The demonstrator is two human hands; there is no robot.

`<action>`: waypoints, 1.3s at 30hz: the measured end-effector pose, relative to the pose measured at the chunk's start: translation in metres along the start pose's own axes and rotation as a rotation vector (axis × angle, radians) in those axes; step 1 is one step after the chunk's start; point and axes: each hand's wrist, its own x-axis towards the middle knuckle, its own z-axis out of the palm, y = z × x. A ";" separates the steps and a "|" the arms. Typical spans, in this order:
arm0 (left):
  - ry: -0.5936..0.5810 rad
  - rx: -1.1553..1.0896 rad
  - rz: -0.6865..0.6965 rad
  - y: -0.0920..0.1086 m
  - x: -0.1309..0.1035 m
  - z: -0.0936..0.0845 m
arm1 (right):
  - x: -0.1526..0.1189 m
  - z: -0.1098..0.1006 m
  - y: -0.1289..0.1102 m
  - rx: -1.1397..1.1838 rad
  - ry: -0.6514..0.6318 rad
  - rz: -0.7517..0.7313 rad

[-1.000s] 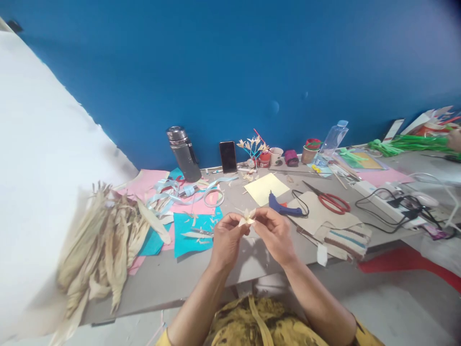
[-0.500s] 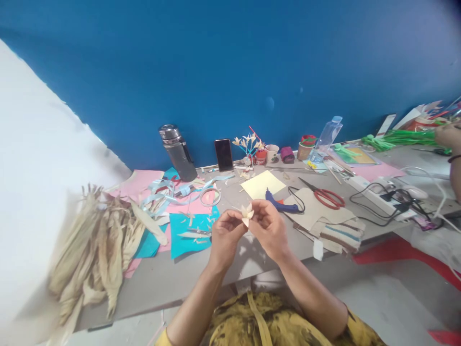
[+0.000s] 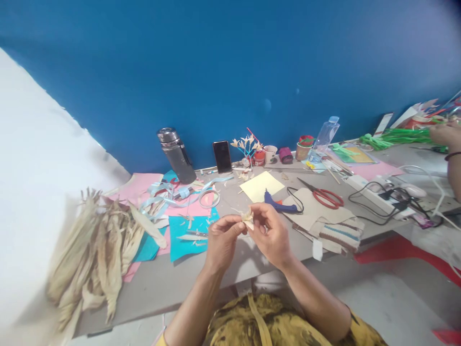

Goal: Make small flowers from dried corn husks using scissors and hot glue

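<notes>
A small cream flower [image 3: 248,220], seemingly of corn husk, is pinched between my two hands above the front part of the table. My left hand [image 3: 222,240] closes thumb and fingers on its left side. On the other side my right hand [image 3: 271,234] grips it with thumb and forefinger, the remaining fingers curled. Fingers cover part of the petals. Just beyond my right hand lies a blue glue gun [image 3: 279,204]. To the left of my left hand, cut scraps and a metal tool rest on a blue sheet [image 3: 178,221].
Dried corn husks [image 3: 103,245] are heaped at the left. Behind stand a thermos [image 3: 176,154], a phone [image 3: 222,156] and several husk flowers [image 3: 247,144]. Scissors [image 3: 326,197], cloth [image 3: 338,233] and a power strip [image 3: 378,197] lie rightward. Another person's hand [image 3: 446,134] is at far right.
The flower has tipped, and its petals now face away from me, less spread to view. My fingers have shifted around it. The other person's hand has moved slightly left.
</notes>
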 end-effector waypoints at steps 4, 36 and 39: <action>0.001 -0.065 -0.069 0.003 0.000 0.004 | 0.002 -0.002 -0.004 -0.026 -0.041 -0.002; -0.055 -0.205 -0.081 -0.001 0.012 0.003 | 0.020 -0.009 0.001 0.285 -0.217 0.287; -0.037 -0.218 -0.133 -0.002 0.013 0.003 | 0.019 -0.009 0.000 0.205 -0.186 0.264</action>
